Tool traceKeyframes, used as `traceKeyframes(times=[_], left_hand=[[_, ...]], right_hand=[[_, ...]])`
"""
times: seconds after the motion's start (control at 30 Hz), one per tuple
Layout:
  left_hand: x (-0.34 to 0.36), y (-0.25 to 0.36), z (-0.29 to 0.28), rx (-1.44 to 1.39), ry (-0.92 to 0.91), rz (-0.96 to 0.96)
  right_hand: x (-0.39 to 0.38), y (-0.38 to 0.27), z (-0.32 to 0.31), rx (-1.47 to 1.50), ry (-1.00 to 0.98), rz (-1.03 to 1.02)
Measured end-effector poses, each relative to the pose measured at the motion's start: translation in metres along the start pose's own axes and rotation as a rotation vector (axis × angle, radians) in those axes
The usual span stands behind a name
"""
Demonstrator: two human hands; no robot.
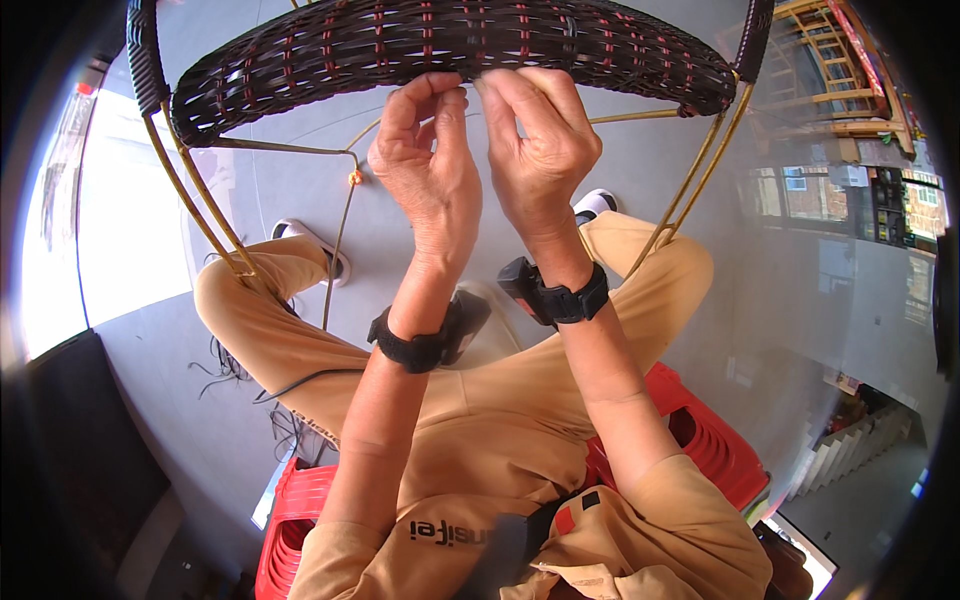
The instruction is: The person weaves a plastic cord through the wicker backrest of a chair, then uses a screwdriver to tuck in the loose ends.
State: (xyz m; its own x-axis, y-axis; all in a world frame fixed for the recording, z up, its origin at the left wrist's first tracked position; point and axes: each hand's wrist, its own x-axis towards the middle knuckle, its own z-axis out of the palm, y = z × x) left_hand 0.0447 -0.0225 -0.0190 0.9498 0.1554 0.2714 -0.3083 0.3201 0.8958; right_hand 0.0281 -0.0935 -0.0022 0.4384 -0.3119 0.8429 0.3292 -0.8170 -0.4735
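A dark brown woven wicker panel (455,45) with reddish strands curves across the top of the view, fixed to a bent metal chair frame (690,180). Both my hands are raised to the middle of its lower edge, close together. My left hand (430,150) is closed, with thumb and forefinger pinched at the edge. My right hand (540,130) pinches right beside it, thumb against the bent fingers. Whatever lies between the fingertips is too small to make out. Black straps with small dark boxes circle both wrists.
The frame's legs rest about my knees. I sit on a red plastic stool (715,440). Loose dark strands (225,370) lie on the grey floor (160,380) at the left. A wooden frame (840,70) stands at the far right, and a dark panel (85,450) at the left.
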Motion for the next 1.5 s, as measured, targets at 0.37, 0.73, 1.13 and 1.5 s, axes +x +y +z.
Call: traceKeyframes(times=[0.37, 0.73, 1.13, 1.5], left_hand=[[-0.002, 0.000, 0.002, -0.011, -0.001, 0.000], [-0.001, 0.010, -0.004, 0.113, -0.038, -0.009], [0.000, 0.017, -0.040, -0.020, -0.025, -0.175], [0.025, 0.007, -0.033, -0.585, -0.077, -0.485]], right_hand=[[-0.003, 0.000, 0.006, -0.037, 0.047, -0.038], [-0.002, -0.013, 0.010, -0.044, -0.009, -0.008], [-0.002, -0.017, 0.010, -0.045, 0.020, 0.081], [0.002, -0.025, 0.012, -0.155, -0.018, 0.062]])
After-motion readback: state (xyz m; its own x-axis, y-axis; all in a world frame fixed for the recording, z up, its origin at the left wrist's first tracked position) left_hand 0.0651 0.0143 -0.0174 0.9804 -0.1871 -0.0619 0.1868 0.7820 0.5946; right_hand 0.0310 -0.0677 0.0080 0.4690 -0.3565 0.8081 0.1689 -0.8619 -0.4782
